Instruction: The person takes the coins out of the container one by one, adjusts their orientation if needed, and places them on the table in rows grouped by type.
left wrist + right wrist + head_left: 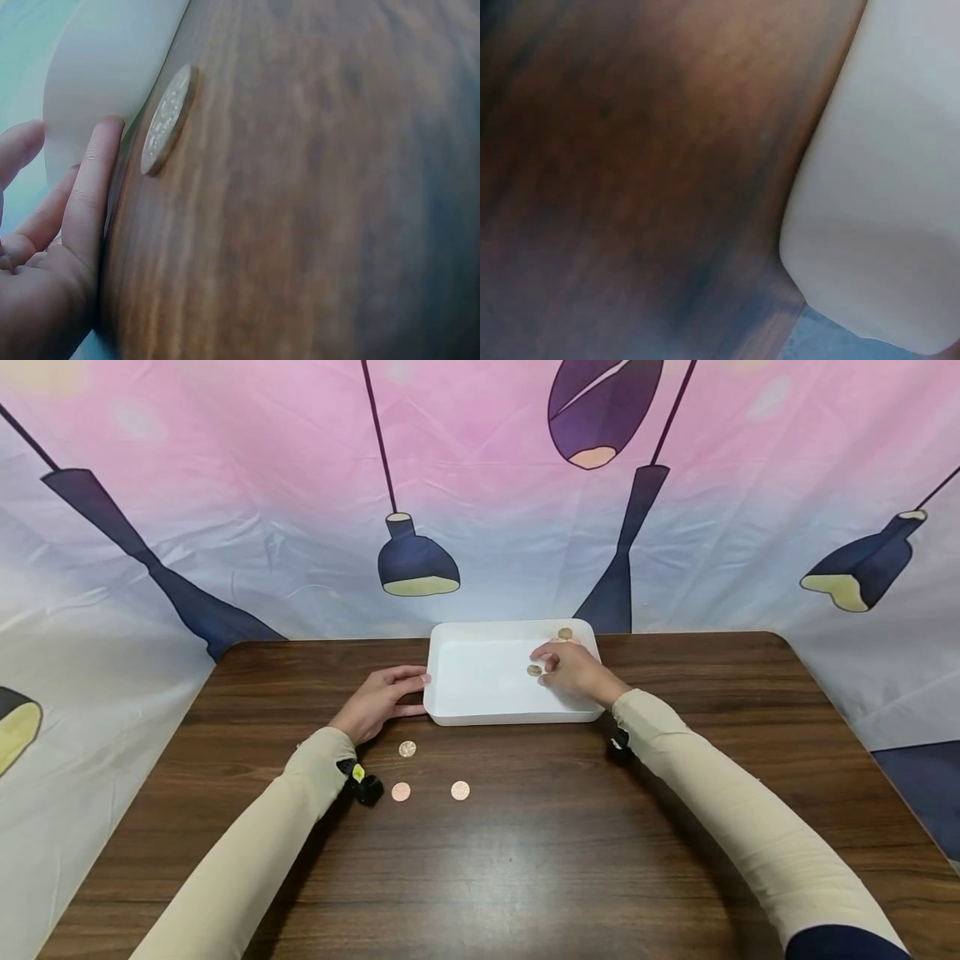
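A shallow white tray (480,672) lies near the table's far edge. Its left end is touched by my left hand (378,702), fingers mostly straight; in the left wrist view, one fingertip (112,124) meets the tray's outer wall. Over the tray's right part, my right hand (573,670) has bent fingers around a coin (534,670); whether they pinch it is unclear. Beyond that hand is another coin (565,633) in the tray, partly beside something coppery that the hand hides. The right wrist view shows the tray's wall (885,187), not the fingers.
Three coins lie on the brown wooden table (525,877): one coin (407,748) close to my left hand, a second coin (401,792) nearer me, and a third coin (460,791) to its right. A printed cloth (300,510) hangs behind the table.
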{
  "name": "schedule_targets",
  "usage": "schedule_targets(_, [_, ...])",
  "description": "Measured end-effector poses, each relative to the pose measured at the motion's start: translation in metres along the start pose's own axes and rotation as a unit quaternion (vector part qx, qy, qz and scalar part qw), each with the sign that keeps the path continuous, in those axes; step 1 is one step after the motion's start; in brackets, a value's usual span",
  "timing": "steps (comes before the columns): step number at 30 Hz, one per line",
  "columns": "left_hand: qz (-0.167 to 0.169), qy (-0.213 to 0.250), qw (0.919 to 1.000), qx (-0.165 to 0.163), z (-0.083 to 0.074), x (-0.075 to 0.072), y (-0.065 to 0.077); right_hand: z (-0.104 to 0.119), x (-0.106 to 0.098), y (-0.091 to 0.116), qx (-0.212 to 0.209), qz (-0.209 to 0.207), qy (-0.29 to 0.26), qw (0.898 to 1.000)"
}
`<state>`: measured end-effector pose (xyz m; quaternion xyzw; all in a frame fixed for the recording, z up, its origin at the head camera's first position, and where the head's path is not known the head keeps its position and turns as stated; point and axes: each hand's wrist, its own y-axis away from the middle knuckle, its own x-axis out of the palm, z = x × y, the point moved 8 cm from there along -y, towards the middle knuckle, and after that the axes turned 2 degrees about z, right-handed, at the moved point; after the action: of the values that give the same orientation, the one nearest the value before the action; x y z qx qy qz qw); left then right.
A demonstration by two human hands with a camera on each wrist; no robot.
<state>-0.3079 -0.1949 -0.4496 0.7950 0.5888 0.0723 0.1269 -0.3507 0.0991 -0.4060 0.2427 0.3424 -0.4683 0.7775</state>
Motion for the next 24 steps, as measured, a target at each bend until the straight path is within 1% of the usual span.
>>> schedule_targets(5, [-0.001, -0.002, 1.0000, -0.002, 0.000, -0.001, 0.000, 0.001, -0.001, -0.003, -0.020, 0.001, -0.002, 1.000])
schedule_targets(7, [-0.001, -0.002, 1.0000, -0.003, 0.000, -0.001, 0.000, 0.000, -0.001, -0.004, -0.016, 0.003, -0.010, 1.000])
schedule_targets(12, [-0.003, 0.000, 1.0000, -0.004, 0.001, -0.001, 0.001, -0.002, 0.000, -0.006, 0.011, 0.020, -0.034, 0.999])
schedule_targets(15, [-0.003, 0.001, 1.0000, -0.005, 0.001, -0.001, 0.002, 0.000, 0.001, -0.005, 0.005, 0.026, -0.037, 0.999])
schedule_targets(18, [-0.003, 0.003, 1.0000, -0.004, 0.000, 0.000, 0.002, 0.002, 0.002, -0.002, -0.008, 0.015, -0.013, 1.000])
schedule_targets(21, [-0.003, 0.001, 1.0000, 0.001, -0.001, 0.000, 0.001, 0.006, 0.004, 0.002, -0.019, 0.006, 0.029, 0.999])
schedule_targets(24, [-0.006, 0.002, 1.0000, 0.001, -0.001, 0.000, 0.001, 0.013, 0.009, 0.004, -0.032, 0.011, 0.076, 0.997])
